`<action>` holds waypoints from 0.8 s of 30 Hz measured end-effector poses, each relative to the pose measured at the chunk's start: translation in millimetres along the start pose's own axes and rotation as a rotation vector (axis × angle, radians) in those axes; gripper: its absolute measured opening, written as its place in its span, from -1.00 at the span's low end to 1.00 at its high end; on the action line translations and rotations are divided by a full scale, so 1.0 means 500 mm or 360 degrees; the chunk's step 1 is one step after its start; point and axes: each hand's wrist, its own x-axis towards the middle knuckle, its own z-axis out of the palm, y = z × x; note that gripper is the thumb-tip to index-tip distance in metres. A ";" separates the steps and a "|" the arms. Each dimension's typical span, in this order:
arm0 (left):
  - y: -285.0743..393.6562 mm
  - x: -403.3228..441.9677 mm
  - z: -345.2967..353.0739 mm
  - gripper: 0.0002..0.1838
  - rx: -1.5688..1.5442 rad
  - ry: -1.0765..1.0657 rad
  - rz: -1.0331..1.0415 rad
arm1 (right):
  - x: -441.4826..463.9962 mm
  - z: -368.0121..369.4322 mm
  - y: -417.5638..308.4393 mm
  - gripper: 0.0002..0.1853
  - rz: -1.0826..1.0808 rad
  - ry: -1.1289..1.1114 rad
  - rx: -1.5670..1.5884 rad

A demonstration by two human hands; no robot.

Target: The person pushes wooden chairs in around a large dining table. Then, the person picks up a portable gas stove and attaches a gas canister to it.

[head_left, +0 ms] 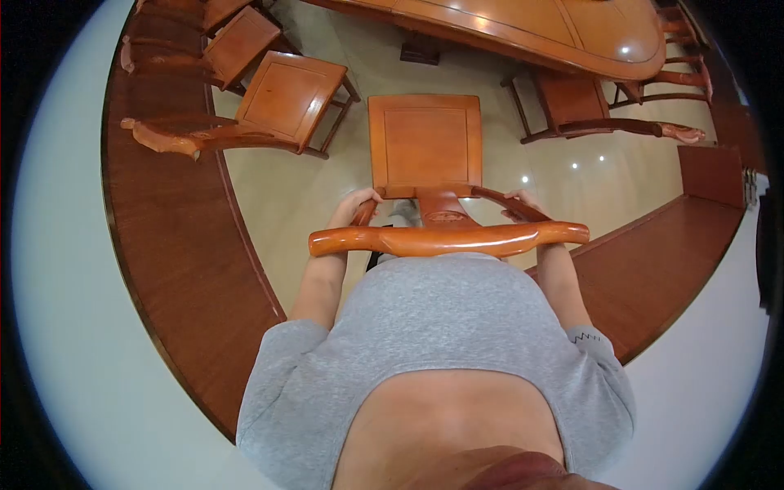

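Observation:
A glossy reddish-brown wooden chair [426,147] stands right in front of my body, its seat pointing away and its curved top rail closest to me. My left hand [357,202] is closed around the left side post of the backrest, just behind the seat. On the opposite side, my right hand [527,202] grips the right post, with most of its fingers hidden behind the wood. The top rail [449,239] crosses over both forearms and touches or nearly touches my grey shirt.
A long polished wooden table [523,28] lies ahead. More matching chairs stand at the left, such as one chair [292,94], and another chair [572,102] is at the right. Brown wall panelling [175,245] runs along both sides. Shiny beige tiles [588,188] cover the floor.

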 end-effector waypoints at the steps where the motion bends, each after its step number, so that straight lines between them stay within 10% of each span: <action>1: -0.002 0.020 -0.003 -0.80 0.0067 -0.0016 -0.0038 | -0.004 0.000 -0.018 -0.89 0.0285 0.0042 0.0267; 9: 0.006 0.010 -0.035 -0.86 0.0081 -0.0219 0.0071 | 0.006 -0.039 0.059 -0.79 0.0124 -0.0305 0.0069; 11: -0.011 0.069 -0.084 -0.89 -0.0079 -0.0748 0.0332 | 0.045 -0.039 0.113 -0.71 0.0223 -0.0192 0.0388; 16: 0.049 0.091 -0.082 -0.89 0.0343 -0.0540 0.0456 | 0.032 -0.009 -0.015 -0.70 0.0169 -0.0462 0.0354; 19: 0.041 0.108 -0.103 -0.91 0.0564 -0.0680 0.1010 | 0.040 0.000 -0.011 -0.55 -0.0470 -0.0573 0.0095; 22: 0.140 0.152 -0.078 -0.90 0.0021 -0.0523 0.0153 | 0.068 0.082 -0.131 -0.70 0.0559 -0.0422 0.0632; 24: 0.183 0.197 -0.062 -0.81 0.0276 -0.0537 0.0359 | 0.117 0.058 -0.114 -0.74 0.0359 0.0118 0.0352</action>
